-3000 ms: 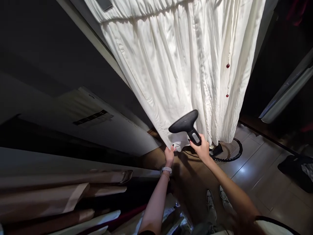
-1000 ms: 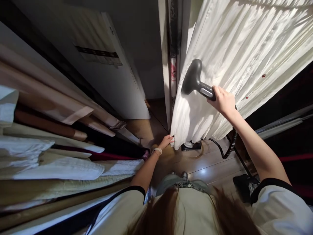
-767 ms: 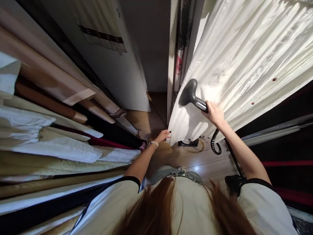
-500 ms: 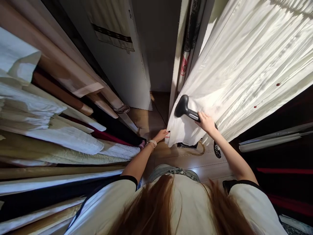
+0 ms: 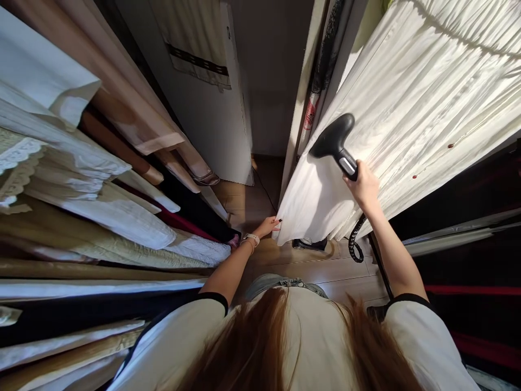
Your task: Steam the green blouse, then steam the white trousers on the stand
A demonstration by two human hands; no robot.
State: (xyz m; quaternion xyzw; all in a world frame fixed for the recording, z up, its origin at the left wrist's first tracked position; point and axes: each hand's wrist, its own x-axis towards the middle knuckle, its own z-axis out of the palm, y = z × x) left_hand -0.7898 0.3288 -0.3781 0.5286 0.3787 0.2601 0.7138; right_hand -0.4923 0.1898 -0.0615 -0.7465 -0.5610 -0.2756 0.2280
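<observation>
The white garment (image 5: pixel 399 117) hangs much as it did half a second ago, its lower left corner drawn toward the person. What has changed is the black steamer (image 5: pixel 334 137): it was low, near the hem, and is now higher, just inside the garment's left edge. That seems to bring a fresh stretch of cloth under its head, while the part near the hem is left below; whether the head touches the cloth cannot be told. The right hand (image 5: pixel 364 185) has risen with it, fingers wrapped round the handle. The left hand (image 5: pixel 268 225) stays at the lower left corner, fingers narrow, pinching the hem.

Around this, a thick row of hanging clothes (image 5: pixel 85 212) fills the left side. The wooden floor (image 5: pixel 293 269) shows beneath the hem, with a black object (image 5: pixel 309 245) partly hidden there. A black hose (image 5: pixel 354 239) loops below the right forearm. Smallest are the red beads (image 5: pixel 450 145) toward the garment's right edge.
</observation>
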